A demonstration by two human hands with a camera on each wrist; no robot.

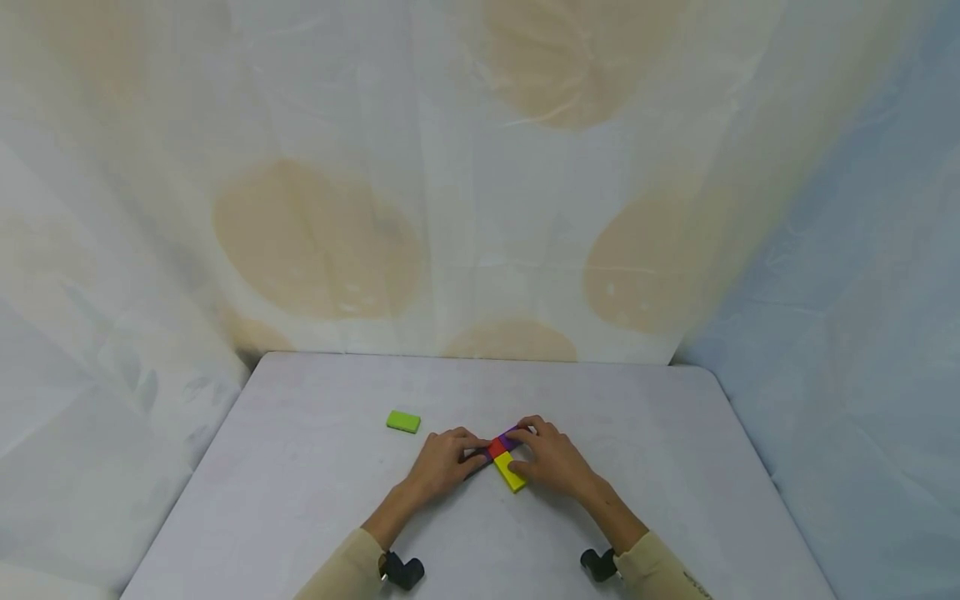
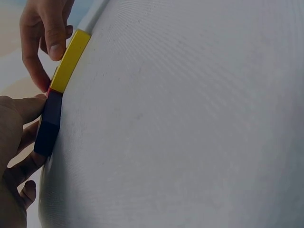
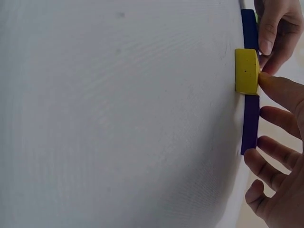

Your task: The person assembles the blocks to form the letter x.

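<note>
From the head view I see my left hand [image 1: 442, 462] and right hand [image 1: 553, 457] pinching a small cluster of flat blocks mid-table, yellow block [image 1: 510, 472] plain, red block [image 1: 497, 448] and purple block [image 1: 511, 437] half hidden under fingers.

Soft, even, diffuse light in the head view; no glare; only faint shadows under the left hand [image 1: 442, 467] and right hand [image 1: 555, 462] on the grey table [image 1: 315, 500]; wide-angle bending toward the edges; sharp at the centre, slightly soft farther out. Dimmer in both wrist views; table surface greyed, curved by strong lens distortion; yellow block [image 3: 246, 71] crisp, nearest fingers [image 2: 19, 142] blurred; pale overexposed background.
</note>
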